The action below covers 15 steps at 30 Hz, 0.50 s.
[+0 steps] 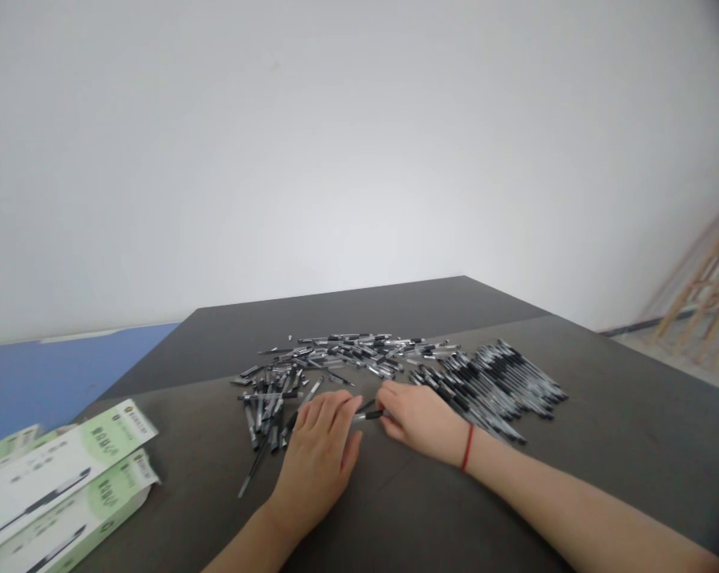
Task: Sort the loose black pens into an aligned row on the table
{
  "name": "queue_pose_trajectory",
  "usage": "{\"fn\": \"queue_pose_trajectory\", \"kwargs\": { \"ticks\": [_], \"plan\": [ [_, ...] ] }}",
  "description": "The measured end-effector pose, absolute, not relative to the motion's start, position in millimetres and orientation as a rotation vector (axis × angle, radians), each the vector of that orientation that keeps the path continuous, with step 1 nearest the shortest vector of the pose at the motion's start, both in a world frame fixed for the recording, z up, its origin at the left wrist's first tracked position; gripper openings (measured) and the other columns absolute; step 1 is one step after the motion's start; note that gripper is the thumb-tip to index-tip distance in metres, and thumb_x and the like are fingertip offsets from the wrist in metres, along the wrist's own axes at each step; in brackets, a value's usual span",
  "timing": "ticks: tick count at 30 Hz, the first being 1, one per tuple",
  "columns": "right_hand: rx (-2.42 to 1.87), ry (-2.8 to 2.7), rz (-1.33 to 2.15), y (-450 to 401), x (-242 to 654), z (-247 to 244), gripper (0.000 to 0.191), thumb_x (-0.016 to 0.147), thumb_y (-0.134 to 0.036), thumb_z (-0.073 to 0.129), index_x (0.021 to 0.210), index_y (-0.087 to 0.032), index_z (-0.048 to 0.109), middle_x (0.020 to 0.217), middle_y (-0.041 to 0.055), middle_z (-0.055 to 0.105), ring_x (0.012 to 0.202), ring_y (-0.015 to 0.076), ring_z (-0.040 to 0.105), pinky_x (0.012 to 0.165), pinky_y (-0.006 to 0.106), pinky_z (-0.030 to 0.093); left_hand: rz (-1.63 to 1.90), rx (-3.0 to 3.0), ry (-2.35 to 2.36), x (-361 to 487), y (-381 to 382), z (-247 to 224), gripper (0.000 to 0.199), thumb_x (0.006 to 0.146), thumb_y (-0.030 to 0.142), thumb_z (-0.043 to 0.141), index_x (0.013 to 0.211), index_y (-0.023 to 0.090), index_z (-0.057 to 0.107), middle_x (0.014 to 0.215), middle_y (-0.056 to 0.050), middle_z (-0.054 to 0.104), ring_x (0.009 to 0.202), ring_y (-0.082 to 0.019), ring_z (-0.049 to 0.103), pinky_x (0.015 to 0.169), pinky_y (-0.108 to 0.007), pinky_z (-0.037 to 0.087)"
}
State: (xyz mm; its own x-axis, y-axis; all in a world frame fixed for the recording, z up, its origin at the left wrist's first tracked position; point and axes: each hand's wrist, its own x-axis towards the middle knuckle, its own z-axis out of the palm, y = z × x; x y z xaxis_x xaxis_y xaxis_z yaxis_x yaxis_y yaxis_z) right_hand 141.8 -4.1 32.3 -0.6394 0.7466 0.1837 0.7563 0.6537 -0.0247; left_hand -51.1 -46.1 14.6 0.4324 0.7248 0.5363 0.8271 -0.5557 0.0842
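A pen [368, 415] with a clear barrel and a black grip lies between my two hands, low over the table. My right hand [422, 418], with a red cord at its wrist, pinches the black end. The clear end runs in at the index finger and thumb of my left hand [320, 446], whose curved fingers are closed around it; their tips are partly hidden. Just beyond my left hand spreads a loose heap of pens and pen parts [270, 398]. To the right of my right hand, many pens [496, 382] lie side by side in slanting rows.
Green and white pen boxes [55, 481] are stacked at the table's left front. The dark table [216, 501] ends at a white wall [336, 159]. Blue material [67, 370] shows at the left, and a wooden rack [702, 286] stands beyond the right side.
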Motion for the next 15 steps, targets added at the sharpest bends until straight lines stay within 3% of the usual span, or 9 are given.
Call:
{"fn": "queue_pose_trajectory", "kwargs": {
  "ticks": [3,6,10,15],
  "plan": [
    [-1.065,-2.748,-0.039,-16,131,31,0.01,0.083,-0.024,0.054,0.089,-0.017,0.054,0.09,0.004,0.058,0.081,0.0168,0.056,0.067,0.026,0.04,-0.564,-2.553,-1.369,-50,-46,12,0.023,0.087,0.02,0.048,0.109,0.021,0.053,0.103,-0.006,0.06,0.099,-0.023,0.053,0.092,-0.042,0.036],
    [-1.009,-2.716,0.036,-16,132,30,0.013,0.083,-0.026,0.057,0.091,-0.017,0.056,0.092,0.004,0.058,0.082,0.0167,0.056,0.068,0.026,0.04,-0.308,-2.621,-1.452,-48,-45,9,0.016,0.091,0.018,0.04,0.095,0.022,0.056,0.088,-0.003,0.062,0.084,-0.02,0.058,0.08,-0.037,0.043],
    [-1.1,-2.499,0.148,3,142,30,0.012,0.086,-0.02,0.053,0.096,-0.018,0.057,0.092,0.0029,0.059,0.083,0.0145,0.056,0.072,0.024,0.039,-0.184,-2.653,-1.607,-45,-47,7,0.02,0.094,0.019,0.032,0.096,0.021,0.053,0.088,-0.003,0.062,0.08,-0.018,0.061,0.067,-0.028,0.044],
    [-1.209,-2.598,0.113,30,137,28,0.012,0.082,-0.017,0.057,0.093,-0.017,0.059,0.094,0.0039,0.059,0.084,0.0153,0.056,0.073,0.025,0.041,-0.209,-2.669,-1.736,-44,-48,10,0.02,0.095,0.022,0.03,0.098,0.02,0.05,0.092,-0.004,0.062,0.08,-0.018,0.063,0.068,-0.026,0.044]
  ]
}}
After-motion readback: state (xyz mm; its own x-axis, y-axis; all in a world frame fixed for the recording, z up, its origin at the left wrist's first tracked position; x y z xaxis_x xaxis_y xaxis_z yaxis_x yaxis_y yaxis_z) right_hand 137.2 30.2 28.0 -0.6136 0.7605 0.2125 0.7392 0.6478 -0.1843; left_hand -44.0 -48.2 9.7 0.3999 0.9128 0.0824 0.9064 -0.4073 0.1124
